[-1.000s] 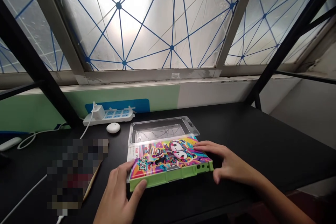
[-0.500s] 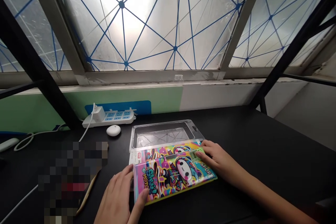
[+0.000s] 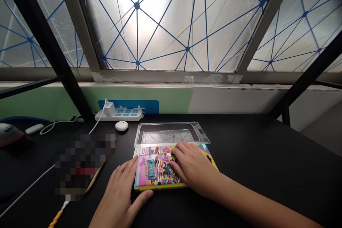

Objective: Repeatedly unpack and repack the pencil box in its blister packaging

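A flat, brightly printed cartoon case (image 3: 152, 171) with a pink left end and a yellow front edge lies on the black table in front of me. My left hand (image 3: 121, 190) is at its left end, fingers stretched along that side and thumb spread out near the front corner. Across the middle and right of the case rests my right hand (image 3: 196, 167), its fingers slightly bent and the thumb apart from the index finger. A small white tab (image 3: 169, 154) shows by those fingertips. The hand hides much of the printed picture. Directly behind lies a clear plastic tray (image 3: 172, 124).
A white power strip (image 3: 128, 114) with a plugged-in charger and a white earbud case (image 3: 121, 125) stand at the back left. A pixelated object (image 3: 82, 167) with a cable lies left of my left hand. Black frame posts rise on both sides before the window.
My right hand has moved left from the case's right corner to its middle. The case now lies straighter and further back against the tray. The view has shifted slightly.
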`<state>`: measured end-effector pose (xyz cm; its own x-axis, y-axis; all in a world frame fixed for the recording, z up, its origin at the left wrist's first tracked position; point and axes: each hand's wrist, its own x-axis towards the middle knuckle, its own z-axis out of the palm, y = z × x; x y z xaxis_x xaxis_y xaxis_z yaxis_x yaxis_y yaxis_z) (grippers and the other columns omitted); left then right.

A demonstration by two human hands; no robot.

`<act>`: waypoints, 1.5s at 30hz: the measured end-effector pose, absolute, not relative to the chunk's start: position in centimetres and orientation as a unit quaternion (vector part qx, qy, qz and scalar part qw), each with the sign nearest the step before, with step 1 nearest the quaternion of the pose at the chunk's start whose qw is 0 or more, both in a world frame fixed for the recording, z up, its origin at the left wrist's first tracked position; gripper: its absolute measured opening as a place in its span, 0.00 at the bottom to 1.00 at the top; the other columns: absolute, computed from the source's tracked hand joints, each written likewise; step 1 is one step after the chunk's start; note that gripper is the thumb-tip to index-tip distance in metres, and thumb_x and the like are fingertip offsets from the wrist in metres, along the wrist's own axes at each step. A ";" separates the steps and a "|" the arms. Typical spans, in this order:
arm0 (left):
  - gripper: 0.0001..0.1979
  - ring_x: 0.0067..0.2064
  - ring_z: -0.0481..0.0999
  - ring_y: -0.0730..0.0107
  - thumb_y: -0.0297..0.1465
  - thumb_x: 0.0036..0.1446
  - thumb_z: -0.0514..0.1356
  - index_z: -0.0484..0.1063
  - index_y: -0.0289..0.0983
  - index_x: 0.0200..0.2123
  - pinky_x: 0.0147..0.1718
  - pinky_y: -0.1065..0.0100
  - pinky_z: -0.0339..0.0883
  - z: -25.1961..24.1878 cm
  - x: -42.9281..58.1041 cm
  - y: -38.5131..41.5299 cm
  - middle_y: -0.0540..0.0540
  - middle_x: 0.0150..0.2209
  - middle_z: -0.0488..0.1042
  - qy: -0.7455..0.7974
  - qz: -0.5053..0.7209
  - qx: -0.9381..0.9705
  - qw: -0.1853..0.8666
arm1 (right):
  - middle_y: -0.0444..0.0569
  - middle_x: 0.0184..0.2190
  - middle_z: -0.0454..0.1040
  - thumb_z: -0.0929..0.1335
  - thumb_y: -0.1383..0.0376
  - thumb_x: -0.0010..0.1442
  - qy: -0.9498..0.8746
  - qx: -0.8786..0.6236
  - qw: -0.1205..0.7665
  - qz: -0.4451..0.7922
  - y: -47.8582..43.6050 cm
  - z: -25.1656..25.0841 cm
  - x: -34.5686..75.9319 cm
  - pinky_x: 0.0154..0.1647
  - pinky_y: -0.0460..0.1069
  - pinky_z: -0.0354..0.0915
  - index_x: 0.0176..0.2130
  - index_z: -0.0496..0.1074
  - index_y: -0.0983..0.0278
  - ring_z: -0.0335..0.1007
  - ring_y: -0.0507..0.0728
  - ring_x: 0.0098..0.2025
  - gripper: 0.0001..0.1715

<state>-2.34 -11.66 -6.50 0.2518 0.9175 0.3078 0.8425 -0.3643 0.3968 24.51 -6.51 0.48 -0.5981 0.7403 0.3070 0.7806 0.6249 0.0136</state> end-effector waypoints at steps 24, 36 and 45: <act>0.30 0.72 0.50 0.52 0.49 0.70 0.39 0.52 0.46 0.71 0.67 0.47 0.48 -4.2 -2.8 -13.1 0.48 0.72 0.50 0.526 0.309 0.752 0.247 | 0.46 0.29 0.74 0.62 0.65 0.70 -0.914 -0.297 0.276 -0.034 -12.8 3.8 25.9 0.42 0.55 0.66 0.33 0.69 0.59 0.69 0.56 0.32 0.12; 0.28 0.70 0.54 0.53 0.40 0.69 0.52 0.54 0.47 0.69 0.65 0.49 0.56 -4.5 -2.1 -12.2 0.46 0.71 0.53 0.559 0.291 0.763 0.143 | 0.53 0.72 0.49 0.79 0.44 0.42 -0.833 -0.481 0.165 0.218 -10.9 0.0 35.9 0.65 0.67 0.58 0.70 0.51 0.47 0.46 0.74 0.71 0.65; 0.28 0.69 0.57 0.50 0.48 0.71 0.40 0.59 0.46 0.68 0.66 0.43 0.51 -3.8 -2.6 -12.9 0.47 0.67 0.63 0.573 0.300 0.719 0.252 | 0.53 0.73 0.47 0.73 0.49 0.57 -0.791 -0.505 0.209 0.276 -11.8 -2.1 36.2 0.68 0.65 0.54 0.70 0.53 0.50 0.46 0.70 0.72 0.49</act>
